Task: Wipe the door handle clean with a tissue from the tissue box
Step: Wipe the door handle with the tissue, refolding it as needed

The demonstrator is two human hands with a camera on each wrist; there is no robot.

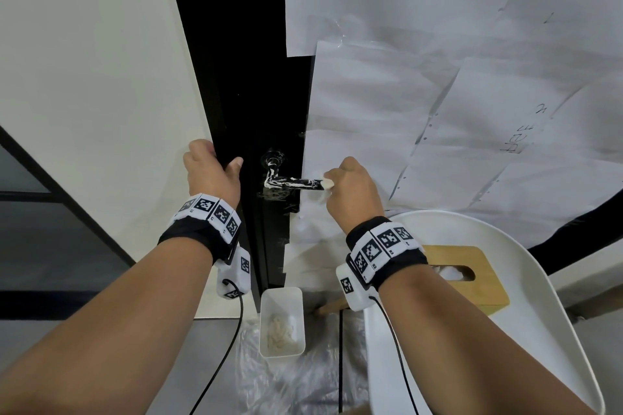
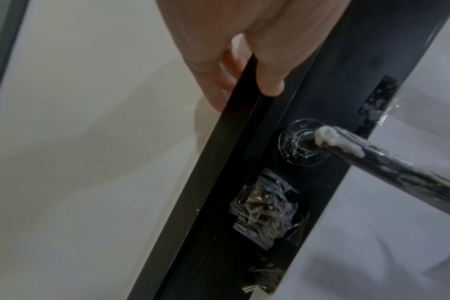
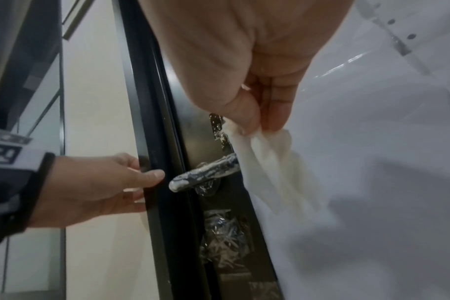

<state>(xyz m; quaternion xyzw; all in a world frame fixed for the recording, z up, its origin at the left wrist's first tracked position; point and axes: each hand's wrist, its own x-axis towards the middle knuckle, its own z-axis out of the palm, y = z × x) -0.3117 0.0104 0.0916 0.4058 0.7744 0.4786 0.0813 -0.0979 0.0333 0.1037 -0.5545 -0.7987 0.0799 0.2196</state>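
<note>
Head view shows the left hand wrapped round the black door edge, thumb on its face, just beside the white-smeared door handle. The right hand pinches a tissue against the handle's free end. Below, well apart, the tissue box sits on a white chair, and a white bin stands by the door's foot.

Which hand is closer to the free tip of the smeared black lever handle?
Right. The right hand holds a white tissue at the lever handle's tip; the left hand grips the black door edge beyond the pivot.
</note>
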